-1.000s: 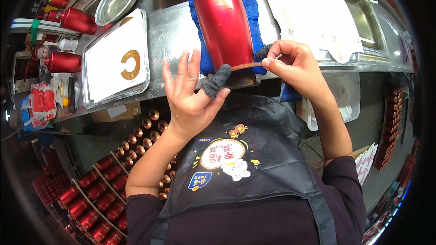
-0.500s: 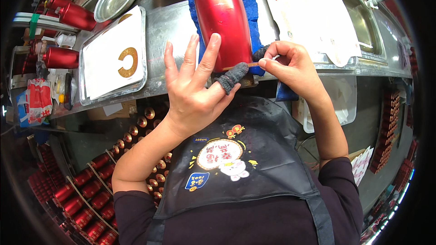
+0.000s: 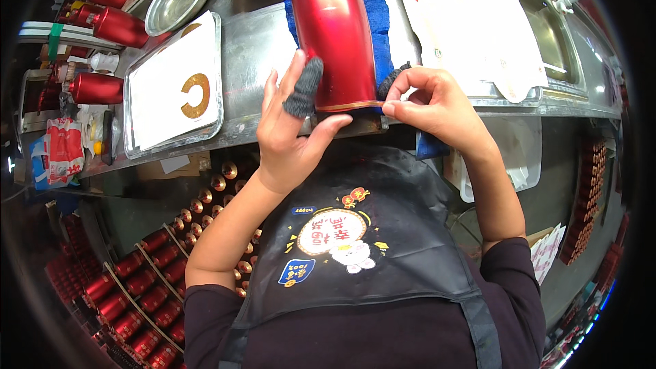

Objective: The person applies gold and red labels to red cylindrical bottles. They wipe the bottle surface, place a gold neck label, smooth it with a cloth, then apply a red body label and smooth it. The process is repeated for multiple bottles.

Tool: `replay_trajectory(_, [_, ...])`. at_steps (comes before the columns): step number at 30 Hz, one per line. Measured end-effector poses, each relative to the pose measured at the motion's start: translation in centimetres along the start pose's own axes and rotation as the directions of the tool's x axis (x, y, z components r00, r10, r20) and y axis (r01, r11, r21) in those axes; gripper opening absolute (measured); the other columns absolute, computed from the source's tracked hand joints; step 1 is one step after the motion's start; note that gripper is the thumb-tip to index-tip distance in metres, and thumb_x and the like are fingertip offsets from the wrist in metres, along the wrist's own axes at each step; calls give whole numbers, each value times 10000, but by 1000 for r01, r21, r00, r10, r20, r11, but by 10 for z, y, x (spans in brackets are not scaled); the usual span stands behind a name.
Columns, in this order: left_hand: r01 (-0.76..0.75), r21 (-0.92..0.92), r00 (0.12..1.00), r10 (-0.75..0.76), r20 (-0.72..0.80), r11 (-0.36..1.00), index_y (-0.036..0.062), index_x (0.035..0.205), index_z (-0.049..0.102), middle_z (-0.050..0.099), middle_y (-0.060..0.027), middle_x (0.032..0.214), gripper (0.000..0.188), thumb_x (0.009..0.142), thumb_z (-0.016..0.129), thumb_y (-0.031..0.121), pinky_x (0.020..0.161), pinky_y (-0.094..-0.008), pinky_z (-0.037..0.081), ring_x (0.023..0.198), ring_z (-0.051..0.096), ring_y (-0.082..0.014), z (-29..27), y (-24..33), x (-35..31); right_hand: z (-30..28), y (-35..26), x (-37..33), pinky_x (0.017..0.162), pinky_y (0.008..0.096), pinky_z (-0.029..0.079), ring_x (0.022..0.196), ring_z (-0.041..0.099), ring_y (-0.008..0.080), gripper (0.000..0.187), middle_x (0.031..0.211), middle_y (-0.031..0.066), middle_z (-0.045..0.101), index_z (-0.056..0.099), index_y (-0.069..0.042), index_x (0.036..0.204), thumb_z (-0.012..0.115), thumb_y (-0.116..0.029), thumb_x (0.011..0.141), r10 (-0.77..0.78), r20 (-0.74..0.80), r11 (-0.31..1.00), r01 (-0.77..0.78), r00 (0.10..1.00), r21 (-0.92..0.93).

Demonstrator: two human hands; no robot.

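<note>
A glossy red bottle [image 3: 335,34] lies on a blue cloth [image 3: 377,17], its base toward me. A thin gold strip [image 3: 342,106] runs along the edge of that base. At the right end of the strip, my right hand [image 3: 434,106] pinches it between thumb and index finger; a dark knit finger cover [image 3: 395,80] shows on another finger. My left hand [image 3: 287,133] stands open along the bottle's left side, fingers up. Its index finger wears a grey knit cover [image 3: 307,82] and appears to rest against the bottle. The left thumb points toward the base, just below the strip.
Left on the metal bench, a tray [image 3: 220,75] holds white sheeting with a gold C-shaped piece [image 3: 196,96]. A metal bowl [image 3: 179,0] and more red bottles [image 3: 119,26] stand beyond. White sheets [image 3: 471,27] cover the right side. Racked red bottles [image 3: 147,280] stand lower left.
My left index finger has lifted off the gold strip and swung up beside the bottle; the left hand is turned more upright. The strip now lies along the base edge. My right hand still pinches its end.
</note>
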State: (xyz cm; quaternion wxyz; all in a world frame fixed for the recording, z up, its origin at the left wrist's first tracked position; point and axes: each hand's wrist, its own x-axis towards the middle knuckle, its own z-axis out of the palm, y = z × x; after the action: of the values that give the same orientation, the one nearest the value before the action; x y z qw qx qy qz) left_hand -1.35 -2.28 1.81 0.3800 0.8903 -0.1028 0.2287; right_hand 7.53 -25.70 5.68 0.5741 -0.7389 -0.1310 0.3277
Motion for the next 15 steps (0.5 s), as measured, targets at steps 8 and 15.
replay_trajectory(8, [-143,204,984,118,132,968,56,1165,729,523,-223,1468,477,723,862,175,1119,-647,276,1298,562,-392,-15,-2,-25,-11,-2,-6,544,163,322,625,440,-33,137,750,-84,582,644,-50,850,762,-117,863,9,4,999,-9,1000,47])
replay_trajectory(15, [-268,280,957,221,188,922,89,1148,730,517,-251,1463,484,682,863,98,1118,-655,252,1269,586,-402,-15,8,-7,-10,3,0,538,163,305,623,433,-34,150,734,-93,564,640,-54,847,766,-134,868,2,-10,998,-1,1000,59])
